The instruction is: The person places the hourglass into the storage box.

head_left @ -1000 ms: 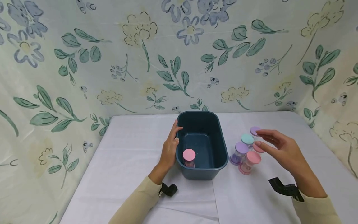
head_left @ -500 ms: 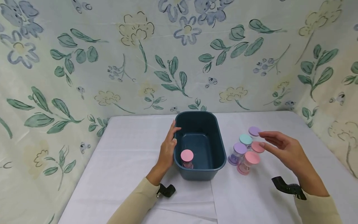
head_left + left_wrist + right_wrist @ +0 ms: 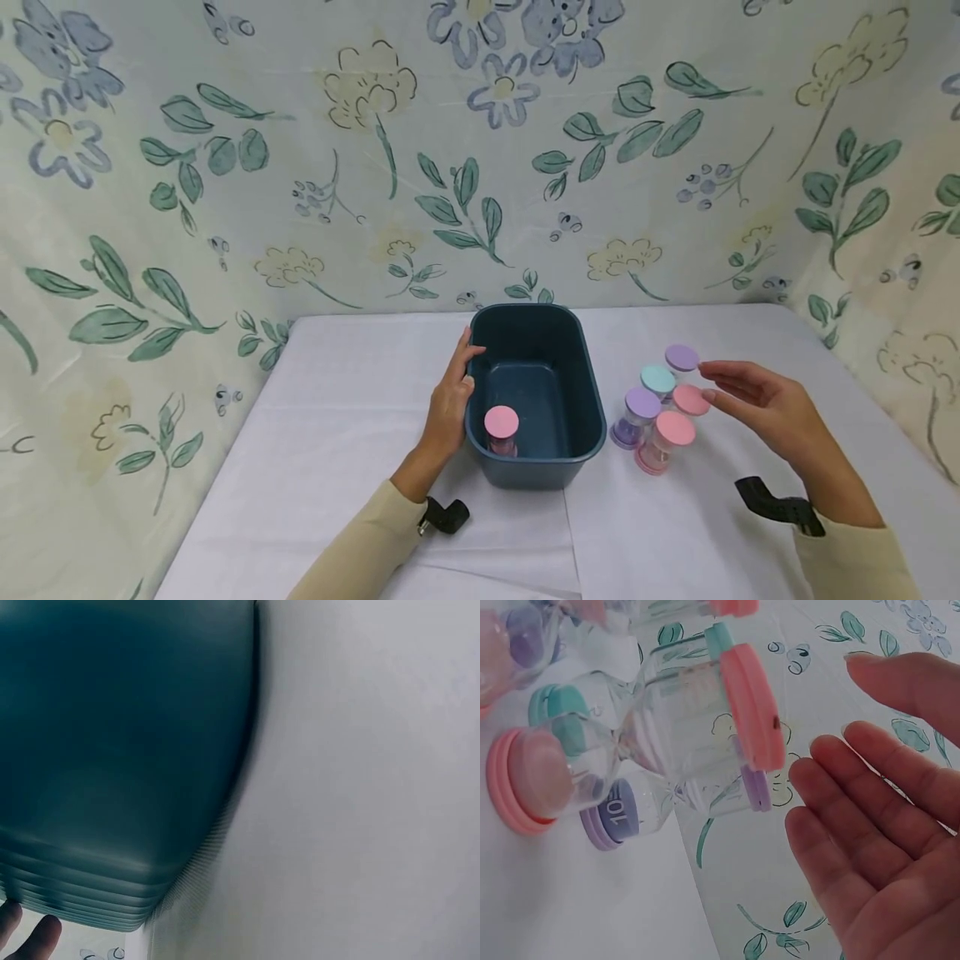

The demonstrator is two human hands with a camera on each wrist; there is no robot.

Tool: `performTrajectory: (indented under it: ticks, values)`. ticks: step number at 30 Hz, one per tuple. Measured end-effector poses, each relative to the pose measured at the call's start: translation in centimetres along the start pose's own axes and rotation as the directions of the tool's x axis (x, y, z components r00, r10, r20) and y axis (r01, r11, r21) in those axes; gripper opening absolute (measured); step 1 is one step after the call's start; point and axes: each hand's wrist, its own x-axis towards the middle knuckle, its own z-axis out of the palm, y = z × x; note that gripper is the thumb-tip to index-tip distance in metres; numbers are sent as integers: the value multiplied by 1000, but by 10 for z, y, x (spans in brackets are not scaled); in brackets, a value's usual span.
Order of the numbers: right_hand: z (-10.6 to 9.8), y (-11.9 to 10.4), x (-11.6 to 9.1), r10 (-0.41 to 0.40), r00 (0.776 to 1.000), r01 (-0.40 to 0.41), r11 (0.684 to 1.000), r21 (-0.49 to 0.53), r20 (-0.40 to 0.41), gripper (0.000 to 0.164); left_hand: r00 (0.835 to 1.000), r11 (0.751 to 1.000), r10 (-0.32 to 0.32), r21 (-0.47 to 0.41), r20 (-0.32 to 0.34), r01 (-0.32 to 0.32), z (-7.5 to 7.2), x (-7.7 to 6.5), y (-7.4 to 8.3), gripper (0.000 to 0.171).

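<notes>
A dark blue bin [image 3: 536,473] stands upright in the middle of the table, with a pink-capped sand timer [image 3: 502,422] inside its near left corner. My left hand [image 3: 447,408] holds the bin's left side, a finger over the rim; two fingertips show by the rim in the left wrist view. Right of the bin, several sand timers stand clustered: pink [image 3: 672,432], purple [image 3: 641,403], teal [image 3: 657,381], another pink [image 3: 691,399], and another purple [image 3: 682,358]. My right hand [image 3: 765,406] is beside the farther pink cap, fingers extended, with a gap in the right wrist view [image 3: 889,855].
The table [image 3: 360,400] has a white cloth with a crease near the front. A floral curtain [image 3: 450,150] hangs behind it and along both sides. Black camera mounts [image 3: 447,515] are on both wrists.
The right hand has drawn slightly to the right, away from the timer caps. The left hand, bin and timers keep their places; the head view shifts a little.
</notes>
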Motion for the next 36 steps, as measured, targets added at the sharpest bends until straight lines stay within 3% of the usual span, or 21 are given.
performTrajectory:
  ticks: [16,19,29,36]
  values:
    - [4,20,0,-29,992,21,998,59,123,48,1000,1000,22,13,4,-22,0,-2,-1,47]
    - [5,21,0,-22,990,14,998,62,142,48,1000,1000,26,-4,7,-26,-2,0,8,46]
    - [9,23,1,12,984,-20,999,47,178,50,999,999,42,3,3,-42,0,-1,-4,47]
    - [9,23,0,-3,976,-14,997,77,218,52,999,999,32,-4,0,-32,0,-1,1,46]
